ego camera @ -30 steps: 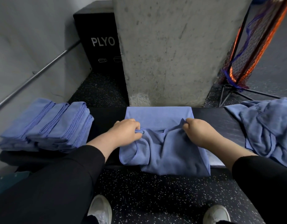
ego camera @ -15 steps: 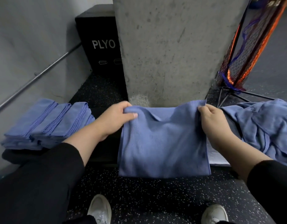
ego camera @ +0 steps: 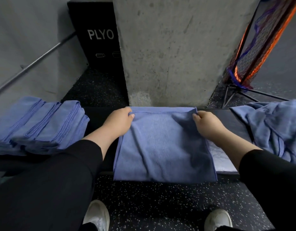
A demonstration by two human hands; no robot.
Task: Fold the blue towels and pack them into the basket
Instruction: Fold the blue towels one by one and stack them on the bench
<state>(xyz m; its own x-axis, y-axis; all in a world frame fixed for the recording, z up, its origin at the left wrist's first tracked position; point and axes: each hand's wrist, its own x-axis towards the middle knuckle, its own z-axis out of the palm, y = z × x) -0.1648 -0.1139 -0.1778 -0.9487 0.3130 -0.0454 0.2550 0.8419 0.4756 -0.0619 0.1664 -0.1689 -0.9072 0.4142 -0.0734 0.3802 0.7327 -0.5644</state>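
A blue towel (ego camera: pixel 162 147) lies folded over on the black bench (ego camera: pixel 97 114), its near edge hanging off the front. My left hand (ego camera: pixel 118 123) pinches its far left corner and my right hand (ego camera: pixel 206 125) pinches its far right corner, both at the bench's back edge. A stack of folded blue towels (ego camera: pixel 39 127) sits on the bench to the left. A heap of unfolded blue towels (ego camera: pixel 275 129) lies at the right. No basket is in view.
A concrete pillar (ego camera: pixel 174 50) rises right behind the bench. A black PLYO box (ego camera: pixel 97 39) stands at the back left beside a wall rail (ego camera: pixel 35 60). An orange and black net on a stand (ego camera: pixel 254 47) is at the back right. My shoes are on the speckled floor (ego camera: pixel 160 205).
Both hands took the towel's near part and carried it up and away over the far part, laying its edge down along the bench's back edge. The towel now lies flatter, doubled over.
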